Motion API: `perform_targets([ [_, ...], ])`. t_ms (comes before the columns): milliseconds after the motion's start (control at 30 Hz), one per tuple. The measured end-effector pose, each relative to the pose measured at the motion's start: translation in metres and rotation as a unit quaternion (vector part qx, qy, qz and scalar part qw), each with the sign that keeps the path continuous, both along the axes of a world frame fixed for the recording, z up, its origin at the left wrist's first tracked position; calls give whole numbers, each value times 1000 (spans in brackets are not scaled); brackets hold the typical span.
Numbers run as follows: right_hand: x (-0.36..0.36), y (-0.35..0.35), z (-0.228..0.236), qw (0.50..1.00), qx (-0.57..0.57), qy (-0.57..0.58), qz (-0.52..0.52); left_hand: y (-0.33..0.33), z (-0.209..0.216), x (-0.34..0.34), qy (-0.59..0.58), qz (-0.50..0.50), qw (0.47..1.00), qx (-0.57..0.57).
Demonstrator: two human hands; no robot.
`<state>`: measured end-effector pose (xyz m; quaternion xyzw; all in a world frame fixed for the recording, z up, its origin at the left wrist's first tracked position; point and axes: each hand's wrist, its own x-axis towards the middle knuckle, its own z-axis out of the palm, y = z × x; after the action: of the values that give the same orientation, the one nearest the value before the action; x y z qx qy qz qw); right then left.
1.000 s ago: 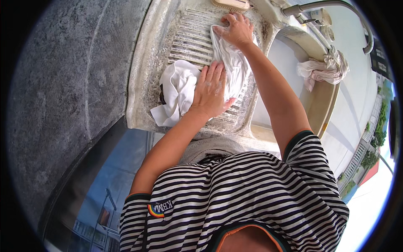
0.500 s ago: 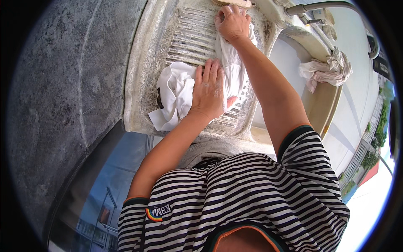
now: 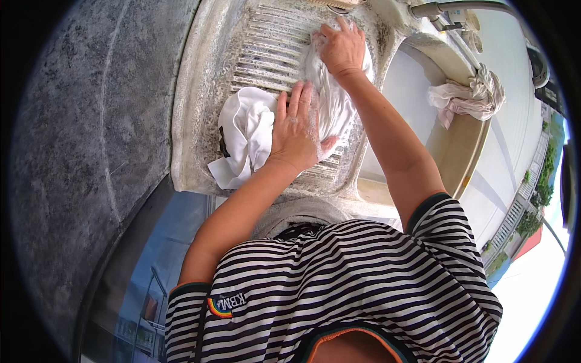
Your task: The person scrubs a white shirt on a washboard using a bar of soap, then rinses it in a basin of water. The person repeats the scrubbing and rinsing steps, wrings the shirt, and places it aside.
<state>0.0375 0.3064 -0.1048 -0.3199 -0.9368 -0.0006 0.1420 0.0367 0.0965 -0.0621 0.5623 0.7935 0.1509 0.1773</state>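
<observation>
A wet, soapy white cloth (image 3: 336, 106) lies lengthwise over the ridged washboard (image 3: 269, 51) of a stone sink. At the cloth's far end, my right hand (image 3: 343, 49) presses down with bent fingers gripping the fabric, suds around the fingertips. My left hand (image 3: 296, 130) rests flat along the cloth's near left side, fingers stretched out and foamy, its thumb lying on the fabric. Just left of that hand sits a crumpled white cloth piece (image 3: 245, 130) with a smooth band-like edge; whether it joins the soapy cloth is hidden under my hand.
To the right is a deep basin (image 3: 402, 91), with a twisted pale cloth (image 3: 469, 97) draped over its far right rim. A faucet (image 3: 439, 9) stands at the back right. A brush-like object (image 3: 333, 3) lies at the top edge. A grey wall (image 3: 72, 121) borders the left.
My right hand has come nearer to me, bunching the soapy cloth toward my left hand. My left hand stays almost in place. The view has shifted slightly.
</observation>
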Motion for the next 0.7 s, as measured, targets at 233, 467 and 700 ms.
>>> perform_targets([
  [233, 14, -12, 9, 987, -149, -35, 44, 2, 5, -3, 52, -23, 995, -77],
  [467, 107, -107, 29, 978, -121, 81, 148, -4, -5, -2, 10, -6, 1000, 18],
  [700, -25, 23, -3, 998, -8, -7, -65, -3, -7, 0, -4, -5, 999, 46],
])
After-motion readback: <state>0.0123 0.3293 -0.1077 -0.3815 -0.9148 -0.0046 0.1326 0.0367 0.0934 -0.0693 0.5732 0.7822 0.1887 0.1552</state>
